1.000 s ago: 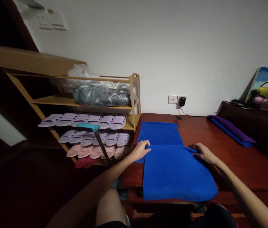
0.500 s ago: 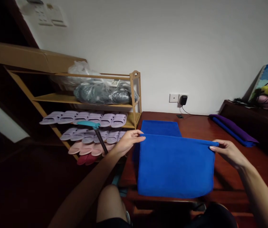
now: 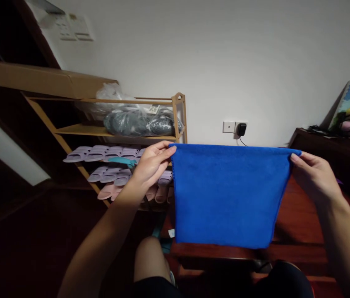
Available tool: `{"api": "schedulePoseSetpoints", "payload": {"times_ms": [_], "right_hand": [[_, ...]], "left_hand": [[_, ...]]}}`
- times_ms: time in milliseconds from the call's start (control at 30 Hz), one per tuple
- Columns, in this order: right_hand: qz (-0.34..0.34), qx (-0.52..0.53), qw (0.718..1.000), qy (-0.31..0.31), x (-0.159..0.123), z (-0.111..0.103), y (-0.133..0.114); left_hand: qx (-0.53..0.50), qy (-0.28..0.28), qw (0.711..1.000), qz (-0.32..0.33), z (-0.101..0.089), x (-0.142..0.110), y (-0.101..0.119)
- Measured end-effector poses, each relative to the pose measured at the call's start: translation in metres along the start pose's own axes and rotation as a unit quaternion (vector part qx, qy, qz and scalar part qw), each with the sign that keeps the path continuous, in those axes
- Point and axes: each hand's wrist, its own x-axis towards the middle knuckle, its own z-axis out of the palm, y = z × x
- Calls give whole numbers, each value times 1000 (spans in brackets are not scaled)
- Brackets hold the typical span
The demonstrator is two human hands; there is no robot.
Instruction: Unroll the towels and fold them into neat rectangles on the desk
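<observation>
A blue towel [image 3: 229, 196] hangs spread out in front of me, its top edge stretched taut between both hands. My left hand [image 3: 154, 162] pinches the upper left corner between thumb and fingers. At the upper right corner, my right hand [image 3: 315, 173] grips in the same way. A small white tag [image 3: 171, 233] sticks out at the towel's lower left. Behind the cloth lies the reddish-brown wooden table [image 3: 302, 213], much of it hidden. The other blue cloth on the table, seen a moment ago, is covered from view.
Left of the table stands a wooden shoe rack [image 3: 178, 111] with several slippers [image 3: 78, 154], plastic-wrapped bundles [image 3: 137, 121] and a long cardboard box [image 3: 51, 82]. A black plug [image 3: 241, 129] sits in the wall socket. A dark cabinet [image 3: 324, 153] is at the right.
Both hands have risen and moved farther apart, lifting the blue towel and stretching its top edge. The raised towel now hides the blue cloth behind it.
</observation>
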Motion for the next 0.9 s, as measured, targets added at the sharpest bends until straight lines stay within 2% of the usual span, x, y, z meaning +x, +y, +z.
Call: {"api": "schedulePoseSetpoints", "payload": {"times_ms": [200,533,700,900], "right_hand": [[-22,31,999,-14,16,14,-6],[-78,37,996,4,42,30,-16],[-78,32,996,1,54,35,-13],[-64,13,998,-15,71,37,8]], "left_hand": [[-12,-1,1000,26,1,9,15],[-35,10,997,63,3,32,27],[-38,15,997,71,-2,45,18],[-9,26,998,60,-13,65,-6]]}}
